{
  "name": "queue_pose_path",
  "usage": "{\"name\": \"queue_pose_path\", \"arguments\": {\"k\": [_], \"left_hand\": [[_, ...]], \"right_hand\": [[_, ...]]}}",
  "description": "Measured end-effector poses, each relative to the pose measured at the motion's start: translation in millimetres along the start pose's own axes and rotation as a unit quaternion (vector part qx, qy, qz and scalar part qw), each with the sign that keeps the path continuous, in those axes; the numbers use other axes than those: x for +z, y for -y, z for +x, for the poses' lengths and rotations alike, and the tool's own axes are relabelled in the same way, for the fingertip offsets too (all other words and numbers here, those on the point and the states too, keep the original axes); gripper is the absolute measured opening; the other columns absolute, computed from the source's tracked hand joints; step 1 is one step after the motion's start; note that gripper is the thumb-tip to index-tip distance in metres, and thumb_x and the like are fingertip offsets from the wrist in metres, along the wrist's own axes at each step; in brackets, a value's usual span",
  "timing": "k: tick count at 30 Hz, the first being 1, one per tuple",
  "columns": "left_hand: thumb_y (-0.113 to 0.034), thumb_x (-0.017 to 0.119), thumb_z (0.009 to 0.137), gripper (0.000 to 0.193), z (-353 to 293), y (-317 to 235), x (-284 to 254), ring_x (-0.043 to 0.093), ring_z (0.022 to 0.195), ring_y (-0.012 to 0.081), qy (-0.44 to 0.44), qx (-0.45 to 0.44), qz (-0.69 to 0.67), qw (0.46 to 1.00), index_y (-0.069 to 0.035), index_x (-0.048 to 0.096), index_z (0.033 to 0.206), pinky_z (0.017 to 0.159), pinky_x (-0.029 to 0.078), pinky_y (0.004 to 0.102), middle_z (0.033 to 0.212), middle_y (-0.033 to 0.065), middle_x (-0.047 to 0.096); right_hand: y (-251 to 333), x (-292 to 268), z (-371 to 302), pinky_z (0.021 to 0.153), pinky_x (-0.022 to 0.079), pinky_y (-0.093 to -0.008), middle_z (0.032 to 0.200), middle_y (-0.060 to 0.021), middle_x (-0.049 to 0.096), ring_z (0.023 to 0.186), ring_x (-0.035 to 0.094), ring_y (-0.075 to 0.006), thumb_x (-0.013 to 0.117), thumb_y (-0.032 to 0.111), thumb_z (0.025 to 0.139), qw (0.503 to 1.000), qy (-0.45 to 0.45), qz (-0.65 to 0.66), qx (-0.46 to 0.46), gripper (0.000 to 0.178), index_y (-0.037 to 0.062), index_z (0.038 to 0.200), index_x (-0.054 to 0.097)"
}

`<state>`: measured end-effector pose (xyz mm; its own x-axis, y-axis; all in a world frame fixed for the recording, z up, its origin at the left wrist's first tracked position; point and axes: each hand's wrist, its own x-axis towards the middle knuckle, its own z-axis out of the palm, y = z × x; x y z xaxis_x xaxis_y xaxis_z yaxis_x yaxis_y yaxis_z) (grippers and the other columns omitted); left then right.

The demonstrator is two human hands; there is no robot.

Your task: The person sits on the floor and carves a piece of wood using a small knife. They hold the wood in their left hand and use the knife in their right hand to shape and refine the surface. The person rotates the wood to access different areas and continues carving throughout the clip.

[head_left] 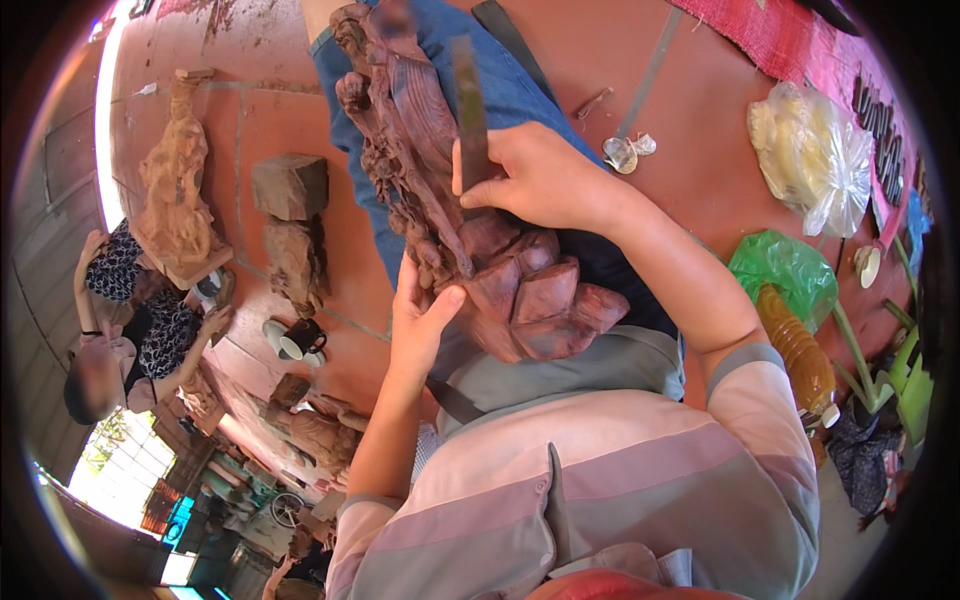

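Note:
A reddish-brown carved wooden statue (410,120) lies across my lap, its figure end pointing away and its faceted, rock-like base (540,300) against my stomach. My left hand (425,315) grips the statue's left edge just above the base, thumb on top and the other fingers partly hidden beneath. Over the statue's right side, my right hand (525,180) pinches a flat dark strip (470,110) that stands up from between thumb and fingers. Whether the strip is metal or abrasive I cannot tell, nor whether it touches the wood.
Left on the red tiled floor are another carved statue (175,190), wood blocks (290,187) and a cup (300,340). A person (140,330) sits by that statue. At right lie a plastic bag (805,150), a green bag (790,265) and a bottle of yellowish liquid (795,340).

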<state>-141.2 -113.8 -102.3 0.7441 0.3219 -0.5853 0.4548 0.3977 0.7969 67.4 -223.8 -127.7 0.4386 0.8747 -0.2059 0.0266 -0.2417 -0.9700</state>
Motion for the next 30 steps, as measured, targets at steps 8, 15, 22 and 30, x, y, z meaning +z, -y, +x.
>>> {"name": "queue_pose_path", "arguments": {"k": [8, 15, 22, 30], "left_hand": [[-0.009, 0.064, 0.087, 0.077, 0.7, 2.3, -4.3, 0.039, 0.129, 0.0189, -0.002, -0.005, 0.000, 1.000, -0.004, 0.018, 0.148, 0.107, 0.032, 0.0332, 0.143, 0.0084, 0.037], [-0.009, 0.065, 0.086, 0.079, 0.9, 2.8, -3.0, 0.040, 0.129, 0.0192, 0.009, -0.005, -0.007, 1.000, -0.004, 0.016, 0.148, 0.107, 0.032, 0.0326, 0.142, 0.0089, 0.038], [-0.009, 0.065, 0.086, 0.079, -0.5, 3.8, -3.5, 0.042, 0.127, 0.0191, 0.003, -0.002, -0.003, 1.000, -0.004, 0.017, 0.148, 0.106, 0.033, 0.0325, 0.140, 0.0087, 0.041], [-0.009, 0.065, 0.086, 0.079, 1.0, 4.4, -5.8, 0.041, 0.127, 0.0190, 0.001, 0.000, 0.006, 1.000, -0.004, 0.017, 0.148, 0.107, 0.032, 0.0330, 0.141, 0.0087, 0.039]], "right_hand": [[1.2, 5.0, -0.9, 0.070, 0.047, -0.0429, 0.081, -0.0176, 0.066, 0.080, 0.061, -0.0380, 0.068, 0.017, 0.075, 0.998, -0.028, -0.015, -0.047, 0.019, 0.0036, 0.088, 0.065], [-3.4, 2.7, -2.4, 0.066, 0.047, -0.0308, 0.076, -0.0081, 0.065, 0.068, 0.060, -0.0199, 0.068, 0.009, 0.078, 0.999, 0.016, -0.040, -0.026, 0.012, 0.0042, 0.087, 0.062], [-11.5, -3.6, -9.9, 0.072, 0.046, -0.0256, 0.081, -0.0007, 0.063, 0.077, 0.056, -0.0083, 0.068, 0.003, 0.079, 0.981, 0.083, 0.175, -0.003, 0.010, 0.0010, 0.085, 0.060], [-34.1, -5.4, -7.7, 0.082, 0.048, -0.0277, 0.087, -0.0034, 0.064, 0.089, 0.060, -0.0136, 0.067, 0.002, 0.081, 0.966, 0.099, 0.233, -0.045, 0.009, 0.0015, 0.087, 0.061]]}}
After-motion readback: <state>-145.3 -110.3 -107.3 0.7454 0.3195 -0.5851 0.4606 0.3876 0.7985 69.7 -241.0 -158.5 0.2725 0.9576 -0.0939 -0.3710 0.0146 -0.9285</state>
